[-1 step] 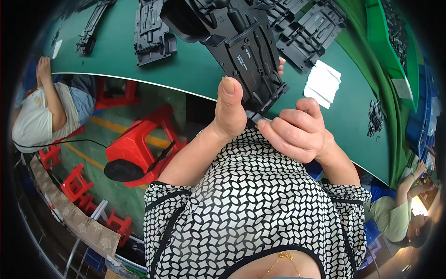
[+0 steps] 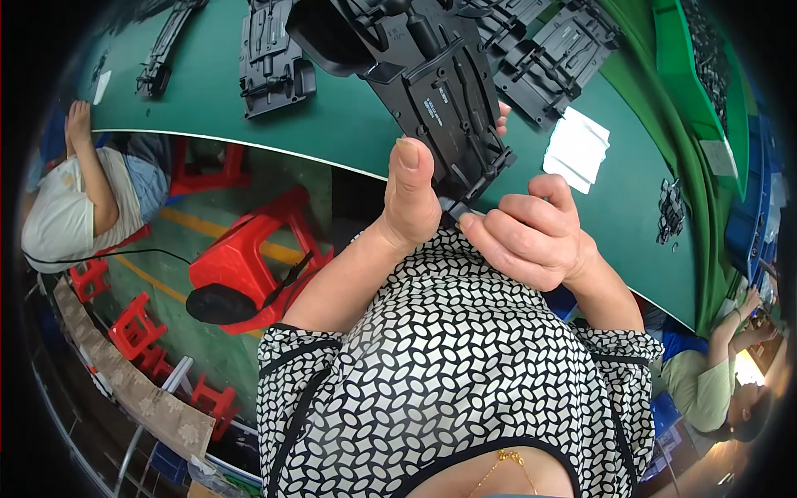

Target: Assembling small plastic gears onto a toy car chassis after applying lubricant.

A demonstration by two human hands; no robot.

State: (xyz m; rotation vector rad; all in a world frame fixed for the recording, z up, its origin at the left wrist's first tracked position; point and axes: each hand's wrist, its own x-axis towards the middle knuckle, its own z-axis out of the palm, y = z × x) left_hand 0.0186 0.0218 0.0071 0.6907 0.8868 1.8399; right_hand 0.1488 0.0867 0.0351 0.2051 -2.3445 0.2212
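A large black moulded plastic part (image 2: 444, 104), with ribs, a tube-like bulge and small white markings, is held tilted above the table's near edge. My left hand (image 2: 413, 195) is closed around it from below, thumb up on the near left side. Its fingertips show past the part's right edge; the rest of those fingers are hidden behind it. At the part's near end, my right hand (image 2: 527, 236) is curled with thumb and forefinger pinched at a small greyish piece (image 2: 454, 209). What that piece is and how it joins the black part I cannot make out.
Similar black plastic parts (image 2: 272, 62) lie on the green table (image 2: 349, 124), more at the upper right (image 2: 560, 62). White papers (image 2: 577, 149) and a pile of small black pieces (image 2: 671, 212) are to the right. Beyond stands a green bin (image 2: 693, 91). Red stools (image 2: 241, 270) and other people are around.
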